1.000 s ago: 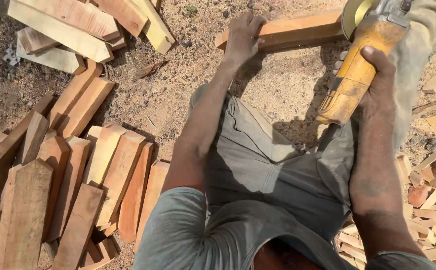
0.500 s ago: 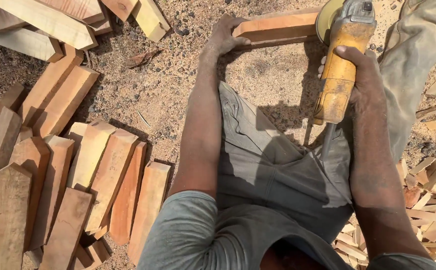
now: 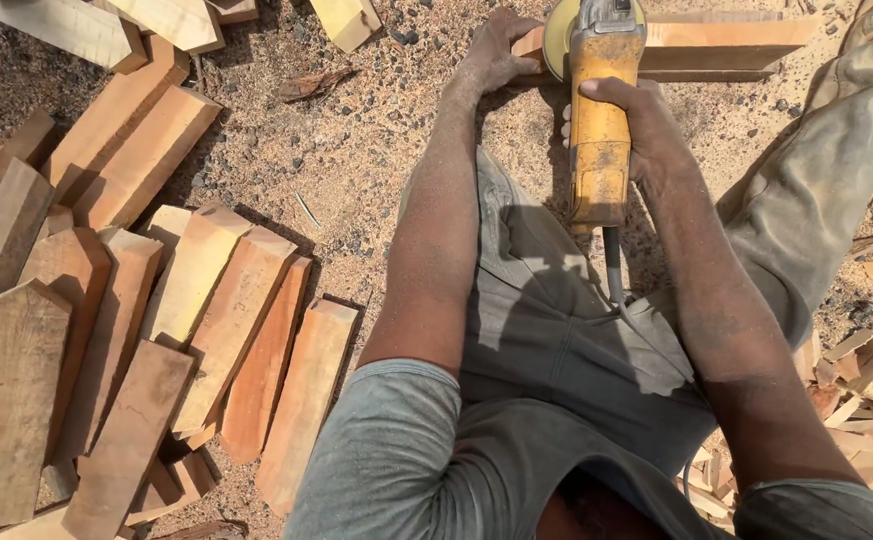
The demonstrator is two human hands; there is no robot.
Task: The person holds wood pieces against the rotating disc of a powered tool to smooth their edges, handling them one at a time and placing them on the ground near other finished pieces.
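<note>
My left hand (image 3: 493, 55) presses down on the end of a wooden plank (image 3: 716, 45) lying on the sandy ground (image 3: 356, 150). My right hand (image 3: 636, 125) grips a yellow angle grinder (image 3: 599, 120), its disc at the plank's end. Cut boards (image 3: 156, 330) lie stacked at the ground's left edge.

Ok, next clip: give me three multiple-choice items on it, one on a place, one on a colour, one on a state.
1. Where does the left hand rest?
A. on the plank's end
B. on the grinder
C. on a knee

2. What colour is the grinder body?
A. blue
B. yellow
C. red

3. How is the grinder held?
A. lying loose on the ground
B. gripped by the right hand, disc at the plank
C. hanging by its cord

Answers: 1 A, the palm presses the plank's near end; 2 B, the casing is yellow; 3 B, the fingers wrap its body and the disc meets the wood.
</note>
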